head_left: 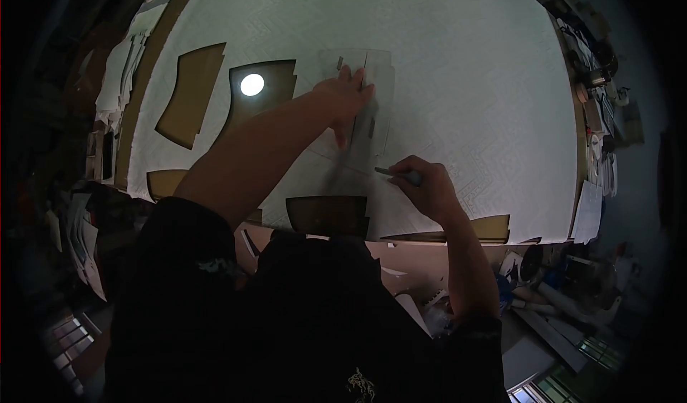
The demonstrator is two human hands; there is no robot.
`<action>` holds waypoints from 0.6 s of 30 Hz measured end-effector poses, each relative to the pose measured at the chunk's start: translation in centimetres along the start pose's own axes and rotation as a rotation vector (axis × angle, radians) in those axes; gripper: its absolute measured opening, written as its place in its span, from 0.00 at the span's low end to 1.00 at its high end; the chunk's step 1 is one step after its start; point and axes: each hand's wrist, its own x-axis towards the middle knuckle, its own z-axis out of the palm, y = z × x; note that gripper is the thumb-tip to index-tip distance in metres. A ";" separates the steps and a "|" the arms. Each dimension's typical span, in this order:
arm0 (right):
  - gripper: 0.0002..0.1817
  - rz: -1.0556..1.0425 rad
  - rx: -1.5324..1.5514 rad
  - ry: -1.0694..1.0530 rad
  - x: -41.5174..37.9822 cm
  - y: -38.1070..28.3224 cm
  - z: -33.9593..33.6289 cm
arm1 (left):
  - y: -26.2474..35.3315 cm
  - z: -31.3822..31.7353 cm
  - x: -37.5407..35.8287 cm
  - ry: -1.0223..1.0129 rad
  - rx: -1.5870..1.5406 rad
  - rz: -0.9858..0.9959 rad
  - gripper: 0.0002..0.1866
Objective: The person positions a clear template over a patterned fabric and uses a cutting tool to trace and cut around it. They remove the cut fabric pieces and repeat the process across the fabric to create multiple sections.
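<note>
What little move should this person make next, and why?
Probably guide the pen along the clear template's edge: the left hand is spread on the template, over white patterned fabric, and the right hand holds the pen with its tip near the template's lower end. Whether the tip touches is unclear.

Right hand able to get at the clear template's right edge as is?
Likely yes. The right hand, holding a slim tool, sits close by, with only white sheet showing between; the left hand rests on the clear template, off that edge.
</note>
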 end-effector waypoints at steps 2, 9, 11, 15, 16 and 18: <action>0.10 -0.052 -0.037 -0.007 0.4 -0.4 0.0 | -0.1 0.0 0.0 0.009 0.005 0.003 0.80; 0.10 -0.012 -0.061 -0.109 0.9 -1.1 -0.3 | -0.1 0.1 0.0 0.019 0.008 0.006 0.79; 0.09 -0.017 -0.092 -0.137 1.0 -1.1 -0.2 | -0.1 0.0 -0.1 0.017 0.009 0.009 0.79; 0.09 -0.054 -0.104 -0.134 1.1 -0.6 0.1 | -0.2 0.1 0.0 0.016 0.011 0.015 0.79; 0.09 -0.054 -0.112 -0.137 1.1 -0.7 0.1 | -0.2 0.1 0.0 0.017 0.006 0.017 0.79; 0.09 -0.053 -0.120 -0.142 1.1 -0.7 0.2 | -0.2 0.0 -0.1 0.017 0.000 0.019 0.79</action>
